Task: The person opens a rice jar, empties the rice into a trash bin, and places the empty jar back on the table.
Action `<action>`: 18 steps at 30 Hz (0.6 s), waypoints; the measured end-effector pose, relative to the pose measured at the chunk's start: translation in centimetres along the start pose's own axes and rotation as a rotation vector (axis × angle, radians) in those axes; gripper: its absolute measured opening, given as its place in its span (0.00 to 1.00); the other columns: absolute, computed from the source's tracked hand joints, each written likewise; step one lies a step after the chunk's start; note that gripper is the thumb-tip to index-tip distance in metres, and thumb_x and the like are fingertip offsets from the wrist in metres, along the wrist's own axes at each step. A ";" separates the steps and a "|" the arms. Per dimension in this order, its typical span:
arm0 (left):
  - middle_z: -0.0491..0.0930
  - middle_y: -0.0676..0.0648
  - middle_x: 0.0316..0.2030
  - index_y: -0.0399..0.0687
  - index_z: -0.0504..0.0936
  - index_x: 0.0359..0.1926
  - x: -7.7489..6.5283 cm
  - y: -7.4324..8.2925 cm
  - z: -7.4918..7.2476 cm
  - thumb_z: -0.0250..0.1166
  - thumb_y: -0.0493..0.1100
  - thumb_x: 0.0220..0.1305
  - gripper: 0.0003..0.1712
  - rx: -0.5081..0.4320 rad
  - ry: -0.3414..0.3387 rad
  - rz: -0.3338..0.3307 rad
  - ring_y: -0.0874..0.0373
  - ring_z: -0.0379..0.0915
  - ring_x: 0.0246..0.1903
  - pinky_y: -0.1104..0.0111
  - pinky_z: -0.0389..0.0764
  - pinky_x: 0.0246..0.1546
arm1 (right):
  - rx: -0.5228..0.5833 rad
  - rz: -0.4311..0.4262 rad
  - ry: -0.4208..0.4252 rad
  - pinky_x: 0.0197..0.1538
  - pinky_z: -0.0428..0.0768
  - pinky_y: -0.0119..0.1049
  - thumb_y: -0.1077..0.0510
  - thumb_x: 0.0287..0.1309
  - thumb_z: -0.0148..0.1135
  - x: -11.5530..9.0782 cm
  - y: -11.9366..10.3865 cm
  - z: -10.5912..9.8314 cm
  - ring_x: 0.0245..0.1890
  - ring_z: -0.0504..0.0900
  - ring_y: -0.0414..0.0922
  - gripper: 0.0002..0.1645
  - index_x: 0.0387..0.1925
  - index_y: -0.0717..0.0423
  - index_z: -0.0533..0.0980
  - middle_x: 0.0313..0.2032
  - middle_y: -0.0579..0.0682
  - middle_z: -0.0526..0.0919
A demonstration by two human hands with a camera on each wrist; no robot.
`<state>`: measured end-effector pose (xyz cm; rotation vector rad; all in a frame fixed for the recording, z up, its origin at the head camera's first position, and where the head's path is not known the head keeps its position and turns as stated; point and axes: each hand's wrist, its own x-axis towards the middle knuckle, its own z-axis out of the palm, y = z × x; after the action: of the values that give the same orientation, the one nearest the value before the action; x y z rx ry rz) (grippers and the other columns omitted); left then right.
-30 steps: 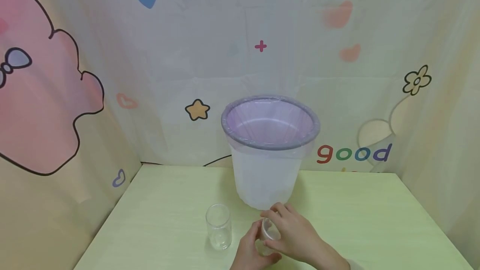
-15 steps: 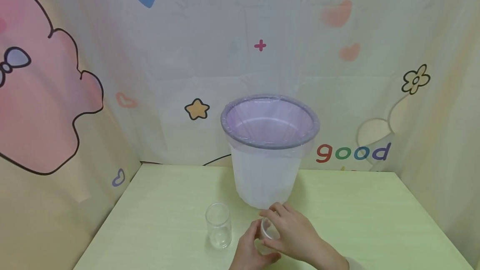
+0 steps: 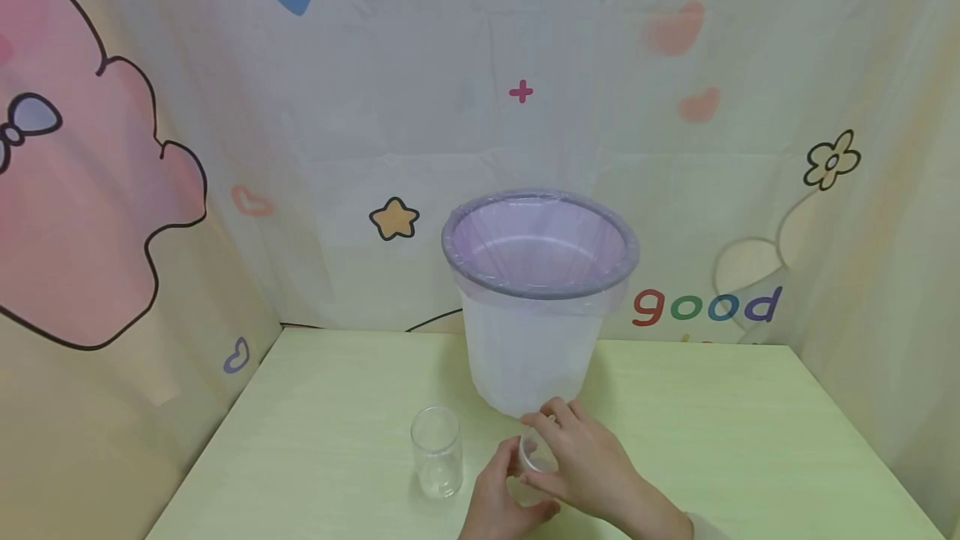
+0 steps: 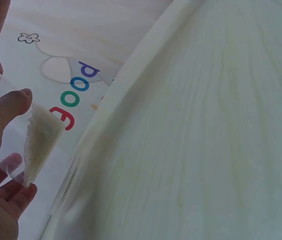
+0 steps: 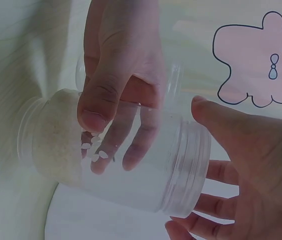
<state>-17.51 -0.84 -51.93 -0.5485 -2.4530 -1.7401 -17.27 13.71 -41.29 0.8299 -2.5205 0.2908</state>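
Both hands are on a clear plastic jar (image 3: 537, 452) low in the head view, in front of the bin. Pale grains that look like rice (image 5: 56, 137) fill its bottom part, and a few cling to the inner wall. My left hand (image 3: 498, 497) grips the body, thumb on one side and fingers (image 4: 23, 197) on the other. At the ridged, see-through top (image 5: 186, 167), my right hand (image 3: 592, 467) spans the rim between thumb and fingers. A drinking glass (image 3: 438, 455) stands upright to the left of the hands.
A white bin (image 3: 534, 348) with a purple-grey rim and a thin liner stands behind the hands. The pale green table (image 3: 322, 407) ends at a patterned cloth backdrop (image 3: 360, 107), which also hangs along both sides.
In the head view, my right hand's fingers have shifted slightly up and away at the jar's top. My left hand keeps its grip; the glass and bin have not moved.
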 end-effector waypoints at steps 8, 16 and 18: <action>0.78 0.52 0.45 0.54 0.67 0.58 -0.2 0.1 0.0 0.74 0.49 0.40 0.41 -0.006 -0.011 -0.003 0.64 0.72 0.44 0.64 0.74 0.46 | 0.045 0.015 -0.054 0.31 0.77 0.32 0.41 0.35 0.73 -0.1 -0.1 -0.2 0.37 0.71 0.42 0.30 0.42 0.48 0.77 0.37 0.44 0.73; 0.79 0.52 0.45 0.56 0.66 0.58 0.0 0.0 -0.3 0.74 0.50 0.42 0.40 0.023 -0.008 0.049 0.63 0.72 0.45 0.64 0.74 0.46 | 0.034 -0.070 0.002 0.33 0.75 0.32 0.43 0.33 0.75 0.0 0.2 -0.2 0.35 0.70 0.41 0.30 0.42 0.47 0.76 0.37 0.43 0.73; 0.79 0.51 0.45 0.54 0.66 0.58 0.0 0.0 -0.3 0.74 0.50 0.42 0.40 0.021 -0.008 0.074 0.63 0.72 0.44 0.64 0.74 0.46 | 0.043 -0.085 0.005 0.35 0.75 0.32 0.44 0.33 0.75 0.0 0.2 -0.2 0.35 0.69 0.41 0.29 0.42 0.46 0.76 0.37 0.43 0.72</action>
<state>-17.57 -1.10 -51.81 -0.6361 -2.4203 -1.6858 -17.31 13.96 -41.16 0.9491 -2.4743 0.3197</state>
